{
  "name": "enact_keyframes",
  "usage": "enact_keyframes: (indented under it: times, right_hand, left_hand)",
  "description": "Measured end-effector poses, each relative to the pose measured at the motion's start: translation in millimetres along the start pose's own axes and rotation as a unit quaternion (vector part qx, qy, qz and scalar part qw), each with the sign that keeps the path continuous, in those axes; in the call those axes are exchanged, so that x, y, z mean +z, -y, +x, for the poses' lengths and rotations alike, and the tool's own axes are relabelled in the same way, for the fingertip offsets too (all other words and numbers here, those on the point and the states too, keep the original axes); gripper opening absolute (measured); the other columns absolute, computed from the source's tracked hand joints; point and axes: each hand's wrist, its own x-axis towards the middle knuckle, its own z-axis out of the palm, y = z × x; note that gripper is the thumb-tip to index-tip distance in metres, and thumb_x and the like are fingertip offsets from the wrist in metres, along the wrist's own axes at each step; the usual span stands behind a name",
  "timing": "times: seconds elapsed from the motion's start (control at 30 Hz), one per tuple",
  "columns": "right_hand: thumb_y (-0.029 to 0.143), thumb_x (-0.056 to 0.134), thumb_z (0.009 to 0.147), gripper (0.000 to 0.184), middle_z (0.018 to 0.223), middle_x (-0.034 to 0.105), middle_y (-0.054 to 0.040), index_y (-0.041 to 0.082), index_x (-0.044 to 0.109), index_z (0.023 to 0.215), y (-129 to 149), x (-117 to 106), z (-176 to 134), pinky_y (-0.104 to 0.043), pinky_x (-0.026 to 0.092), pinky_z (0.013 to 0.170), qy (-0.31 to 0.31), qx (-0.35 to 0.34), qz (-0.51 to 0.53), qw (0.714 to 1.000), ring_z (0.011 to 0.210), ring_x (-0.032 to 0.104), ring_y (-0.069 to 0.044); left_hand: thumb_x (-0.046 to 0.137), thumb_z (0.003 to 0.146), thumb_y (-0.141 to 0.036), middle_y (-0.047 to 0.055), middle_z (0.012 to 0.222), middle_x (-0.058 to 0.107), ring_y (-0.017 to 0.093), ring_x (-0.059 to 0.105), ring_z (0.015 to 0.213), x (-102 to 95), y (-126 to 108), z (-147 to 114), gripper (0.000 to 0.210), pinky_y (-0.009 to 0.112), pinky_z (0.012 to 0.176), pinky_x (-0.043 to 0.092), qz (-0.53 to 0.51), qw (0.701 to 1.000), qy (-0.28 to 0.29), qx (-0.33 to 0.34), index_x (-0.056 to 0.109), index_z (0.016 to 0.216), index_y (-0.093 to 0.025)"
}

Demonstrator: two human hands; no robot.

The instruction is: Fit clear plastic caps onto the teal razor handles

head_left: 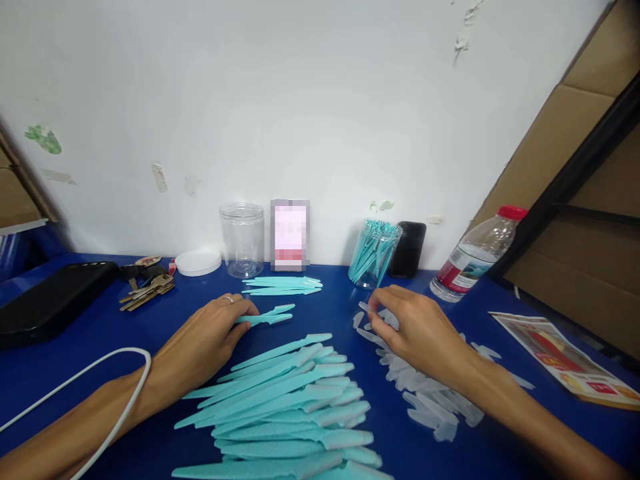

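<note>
My left hand (213, 337), with a ring on one finger, is closed round the handle ends of what look like two teal eyebrow razors (273, 315), their blade ends pointing right. My right hand (413, 323) pinches a translucent blade cap (364, 306) at the upper edge of a heap of such caps (425, 393). In front of me lies a large pile of teal eyebrow razors (295, 413), handles to the left. Beyond my left hand is a small row of eyebrow razors (283, 286). Part of the cap heap is hidden under my right forearm.
Along the wall stand a clear jar (243, 243), a blurred-out screen (290, 235), a jar of teal sticks (375, 253), a dark phone (409, 250) and a tilted bottle (477, 257). Left are a lid (198, 262), keys (149, 290), a black device (55, 297) and a white cable (143, 383).
</note>
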Motion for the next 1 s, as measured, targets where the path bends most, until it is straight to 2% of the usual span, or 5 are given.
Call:
enact_keyframes:
  times: [0.27, 0.43, 0.63, 0.77, 1.0]
  right_hand:
    - [0.02, 0.053, 0.099, 0.016, 0.086, 0.069, -0.0053, 0.02, 0.066, 0.091, 2.2, 0.7, -2.2, -0.03, 0.043, 0.063, -0.027, -0.019, 0.02, 0.999, 0.071, 0.064, -0.021]
    - [0.02, 0.053, 0.098, 0.015, 0.085, 0.069, -0.0056, 0.02, 0.066, 0.089, 1.6, 1.6, -3.5, -0.031, 0.043, 0.062, -0.032, -0.022, 0.024, 0.999, 0.068, 0.063, -0.02]
    - [0.025, 0.051, 0.1, 0.018, 0.085, 0.068, -0.0048, 0.021, 0.066, 0.091, -0.1, 5.3, -5.0, -0.032, 0.044, 0.063, -0.021, -0.018, 0.029, 0.999, 0.069, 0.063, -0.021]
    - [0.029, 0.051, 0.1, 0.018, 0.084, 0.068, -0.0038, 0.022, 0.065, 0.09, -2.0, 8.3, -5.7, -0.031, 0.042, 0.06, -0.028, -0.018, 0.033, 0.999, 0.064, 0.062, -0.019]
    - [0.029, 0.05, 0.1, 0.018, 0.083, 0.069, -0.0035, 0.023, 0.064, 0.09, -2.4, 9.9, -6.2, -0.031, 0.043, 0.061, -0.038, -0.029, 0.028, 0.998, 0.065, 0.063, -0.019]
  left_hand:
    - [0.036, 0.099, -0.036, 0.009, 0.101, 0.068, 0.029, 0.065, 0.093, -7.3, -7.8, -1.0, 0.028, 0.041, 0.083, 0.049, 0.013, 1.0, -0.013, -0.008, 0.06, 0.098, -0.023]
    - [0.034, 0.101, -0.034, 0.001, 0.079, 0.065, 0.026, 0.064, 0.072, -13.0, -16.5, -3.7, 0.02, 0.034, 0.064, 0.042, 0.02, 0.999, -0.001, -0.04, 0.051, 0.098, -0.026]
    - [0.033, 0.106, -0.029, -0.002, 0.075, 0.062, 0.023, 0.062, 0.068, -13.8, -21.6, -5.6, 0.022, 0.033, 0.063, 0.038, 0.053, 0.997, 0.002, -0.055, 0.051, 0.093, -0.026]
    - [0.042, 0.11, -0.026, -0.003, 0.076, 0.061, 0.019, 0.061, 0.068, -13.4, -23.7, -6.6, 0.023, 0.031, 0.065, 0.044, 0.09, 0.994, 0.003, -0.062, 0.058, 0.094, -0.022]
    - [0.061, 0.107, -0.032, -0.003, 0.081, 0.065, 0.014, 0.065, 0.069, -11.9, -29.4, -5.7, 0.019, 0.031, 0.07, 0.057, 0.127, 0.99, 0.016, -0.062, 0.066, 0.099, -0.015]
